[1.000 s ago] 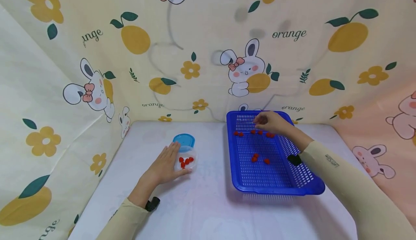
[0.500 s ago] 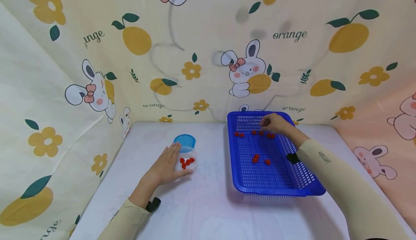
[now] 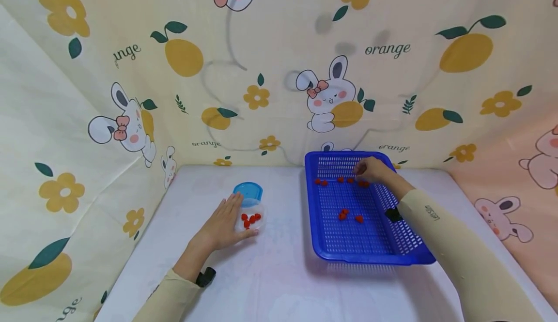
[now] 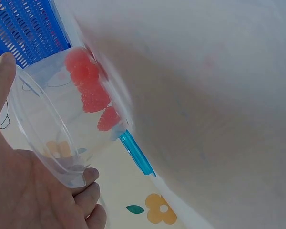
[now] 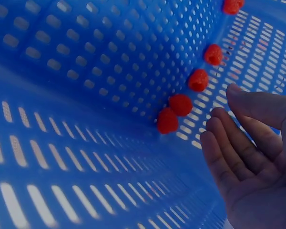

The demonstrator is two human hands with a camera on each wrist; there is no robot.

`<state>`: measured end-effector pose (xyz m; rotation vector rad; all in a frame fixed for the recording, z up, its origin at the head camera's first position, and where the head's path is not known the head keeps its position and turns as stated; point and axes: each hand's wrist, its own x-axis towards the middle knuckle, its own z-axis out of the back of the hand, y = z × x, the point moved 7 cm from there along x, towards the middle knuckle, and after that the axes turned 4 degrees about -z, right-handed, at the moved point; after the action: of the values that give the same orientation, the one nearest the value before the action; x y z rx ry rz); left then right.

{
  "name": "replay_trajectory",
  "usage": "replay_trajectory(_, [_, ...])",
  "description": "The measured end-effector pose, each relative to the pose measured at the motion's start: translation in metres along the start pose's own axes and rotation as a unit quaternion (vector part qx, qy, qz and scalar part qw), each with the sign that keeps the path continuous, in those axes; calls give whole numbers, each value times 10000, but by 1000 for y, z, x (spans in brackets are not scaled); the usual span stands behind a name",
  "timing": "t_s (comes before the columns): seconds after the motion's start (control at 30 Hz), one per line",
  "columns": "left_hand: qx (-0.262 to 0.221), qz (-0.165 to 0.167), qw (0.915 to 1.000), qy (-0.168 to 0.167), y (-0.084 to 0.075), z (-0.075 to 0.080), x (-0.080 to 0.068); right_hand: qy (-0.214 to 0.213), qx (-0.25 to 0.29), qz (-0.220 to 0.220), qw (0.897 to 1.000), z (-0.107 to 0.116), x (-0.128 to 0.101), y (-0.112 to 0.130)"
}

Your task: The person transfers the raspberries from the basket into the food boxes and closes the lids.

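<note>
Fingers of the right hand (image 3: 372,169) hang relaxed and slightly bent over the far end of the blue basket (image 3: 394,252), holding nothing, just beside a row of red raspberries (image 5: 180,104) along its far wall. More raspberries lie near the basket's middle. At nine o'clock from the basket, the left hand (image 3: 220,225) rests with straight fingers against a clear cup (image 3: 254,221) of raspberries; a blue lid (image 3: 248,191) lies at twelve o'clock from it. Everything sits on a white table (image 3: 279,283), enclosed by cloth walls (image 3: 279,60) printed with rabbits, oranges and flowers.
</note>
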<state>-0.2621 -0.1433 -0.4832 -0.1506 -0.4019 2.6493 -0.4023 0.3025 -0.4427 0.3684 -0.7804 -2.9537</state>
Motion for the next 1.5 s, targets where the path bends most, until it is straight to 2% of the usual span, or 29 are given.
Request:
replay_trajectory(0.17, [-17, 26, 10000, -14, 1, 1, 0, 87, -65, -45, 9999, 0, 1, -5])
replay_trajectory(0.3, [18, 34, 10000, 21, 2, -1, 0, 347, 79, -179, 9992, -5, 0, -8])
replay_trajectory(0.47, [30, 54, 10000, 31, 2, -2, -1, 511, -47, -172, 9985, -12, 2, -8])
replay_trajectory(0.77, [45, 34, 10000, 17, 2, -2, 0, 480, -100, -186, 9986, -15, 7, -11])
replay_trajectory(1.03, [-18, 58, 10000, 43, 1, 0, 0, 486, -263, -422, 9976, -19, 11, -15])
replay_trajectory(1.33, [20, 28, 10000, 37, 1, 0, -1, 495, -387, -248, 9977, -22, 12, -16])
replay_trajectory(1.5, [12, 19, 10000, 36, 0, 0, -1, 430, -445, -289, 9977, -24, 15, -19])
